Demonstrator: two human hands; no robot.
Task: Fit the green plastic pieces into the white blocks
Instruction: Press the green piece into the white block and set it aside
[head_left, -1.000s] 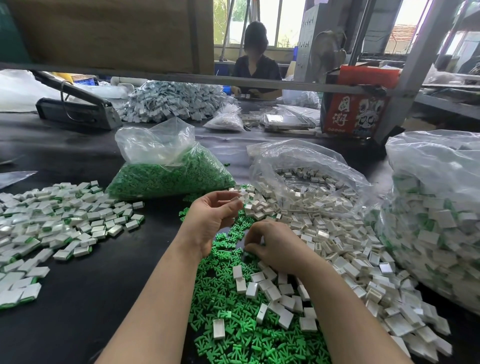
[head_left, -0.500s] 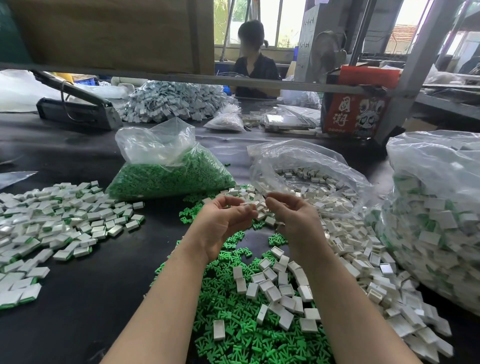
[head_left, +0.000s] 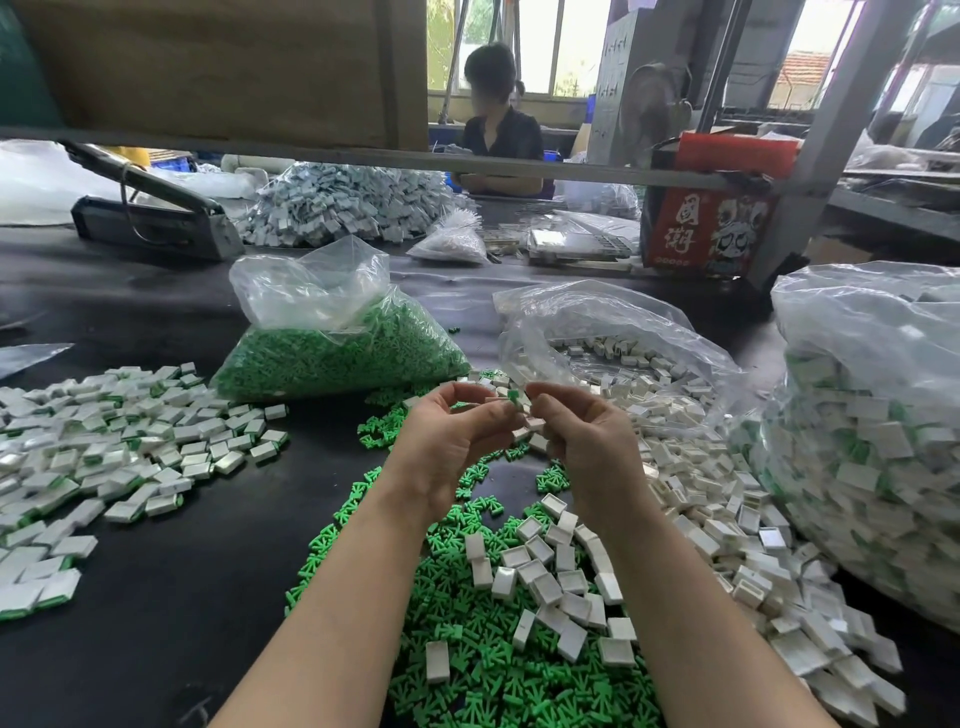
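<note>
Green plastic pieces and white blocks are spread over the black table (head_left: 156, 623) in bulk; entries run from largest item down.

- Large clear bag of finished white-and-green blocks (head_left: 872, 441), far right, heaped full.
- Clear bag of small green plastic pieces (head_left: 332, 348), centre-left, mouth open; beside it a slumped clear bag of hollow white plastic blocks (head_left: 618, 358), contents spilling toward the hands.
- Loose pile of assembled blocks (head_left: 104, 441), left, each showing a green edge.
- Loose green T-shaped pieces (head_left: 467, 665) under the forearms, with empty white blocks (head_left: 550, 577) scattered on top.
- Left hand (head_left: 457, 441): raised above the table, fingers curled, pinching a small white block at the fingertips; block mostly hidden.
- Right hand (head_left: 587, 441): raised, fingertips meeting the left's, pinching one green piece (head_left: 514, 397) between them. A further white block seems held lower in this hand; cannot tell for sure.

Step in hand, as judged: insertion, piece presented to the block's opening, not yet seated.

Next move calls for lining the piece's legs up with the cavity, then a straight push home. Orientation too small to read.
</note>
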